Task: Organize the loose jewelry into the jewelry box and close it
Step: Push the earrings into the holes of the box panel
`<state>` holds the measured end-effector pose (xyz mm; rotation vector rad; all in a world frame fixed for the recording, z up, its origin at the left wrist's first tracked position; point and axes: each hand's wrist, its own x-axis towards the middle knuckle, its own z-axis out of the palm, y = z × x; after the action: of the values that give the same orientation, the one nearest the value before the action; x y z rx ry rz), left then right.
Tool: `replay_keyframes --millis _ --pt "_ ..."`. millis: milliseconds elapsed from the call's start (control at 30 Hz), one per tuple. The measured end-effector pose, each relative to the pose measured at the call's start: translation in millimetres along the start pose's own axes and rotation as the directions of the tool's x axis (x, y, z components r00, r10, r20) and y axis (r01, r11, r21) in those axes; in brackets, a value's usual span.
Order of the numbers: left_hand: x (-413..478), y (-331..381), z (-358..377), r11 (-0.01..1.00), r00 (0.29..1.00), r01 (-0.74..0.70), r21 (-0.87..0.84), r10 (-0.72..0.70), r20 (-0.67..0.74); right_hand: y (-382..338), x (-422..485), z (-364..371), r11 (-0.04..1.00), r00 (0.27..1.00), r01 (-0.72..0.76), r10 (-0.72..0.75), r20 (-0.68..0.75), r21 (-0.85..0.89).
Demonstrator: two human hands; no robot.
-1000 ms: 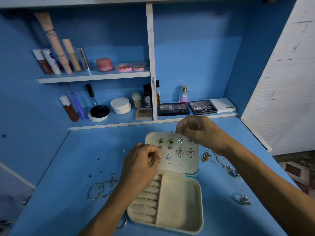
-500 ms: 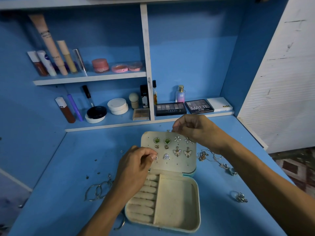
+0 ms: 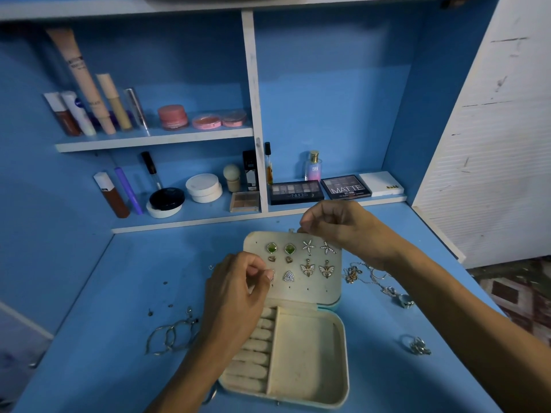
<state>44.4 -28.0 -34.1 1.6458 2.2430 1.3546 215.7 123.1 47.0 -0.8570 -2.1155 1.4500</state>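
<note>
The left hand (image 3: 235,293) pinches an earring (image 3: 272,275) at its fingertips against the jewelry box (image 3: 343,353) lid (image 3: 298,293), nearer than the right hand (image 3: 337,225), which grips the lid's far edge.

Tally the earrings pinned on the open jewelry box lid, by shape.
Green square studs: 2
Starfish studs: 2
Small gold studs: 2
Butterfly drops: 2
Triangle stud: 1
Total: 9 visible on the lid; left hand covers the spot beside the triangle.
</note>
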Motion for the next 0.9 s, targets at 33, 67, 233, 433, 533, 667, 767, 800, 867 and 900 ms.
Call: replay_keyframes --millis 33,67,233,433,533,667,767,800,867,900 --pt "-1.2 -0.2 0.5 1.000 1.000 0.004 0.012 -0.003 -0.027 -0.6 -0.7 -0.5 1.000 1.000 -0.008 0.008 -0.002 0.018" --pt "-2.0 -1.2 0.8 1.000 0.999 0.017 0.024 -0.015 -0.049 -1.3 -1.7 -0.8 0.999 1.000 -0.013 0.013 -0.001 0.033" --pt "-4.5 -4.6 -5.4 0.984 0.988 0.153 -0.089 -0.153 0.005 -4.7 -8.5 0.1 0.992 0.999 -0.041 0.037 0.036 0.119" --pt "-9.8 -5.3 -16.6 0.986 0.994 0.105 -0.128 -0.101 0.038 -11.8 -24.5 3.5 0.983 0.993 -0.033 0.012 0.116 0.181" --pt "-15.3 -4.1 -20.4 0.984 0.997 0.070 -0.167 -0.066 0.027 -15.3 -33.8 5.1 0.989 0.987 -0.009 -0.014 0.158 0.146" --pt "-23.9 -11.7 -28.5 0.990 0.988 -0.141 0.022 0.142 -0.061 -21.5 -42.5 4.8 0.998 0.963 0.025 -0.040 0.268 0.057" --pt "-23.4 -25.1 -33.4 0.797 0.816 -0.526 0.296 0.571 -0.087 -24.8 -39.6 8.2 0.998 0.952 0.029 -0.045 0.303 0.057" --pt "-22.0 -27.9 -35.9 0.711 0.744 -0.606 0.357 0.666 -0.063 -23.5 -36.5 10.0 0.998 0.954 0.019 -0.034 0.298 0.052" --pt "-19.7 -31.9 -41.2 0.607 0.659 -0.683 0.406 0.752 -0.016 -17.8 -28.4 15.5 1.000 0.955 -0.002 0.000 0.297 0.007" --pt "-19.2 -34.5 -43.1 0.577 0.635 -0.706 0.410 0.773 0.005 -14.8 -24.8 19.0 1.000 0.952 -0.002 0.011 0.305 -0.028"
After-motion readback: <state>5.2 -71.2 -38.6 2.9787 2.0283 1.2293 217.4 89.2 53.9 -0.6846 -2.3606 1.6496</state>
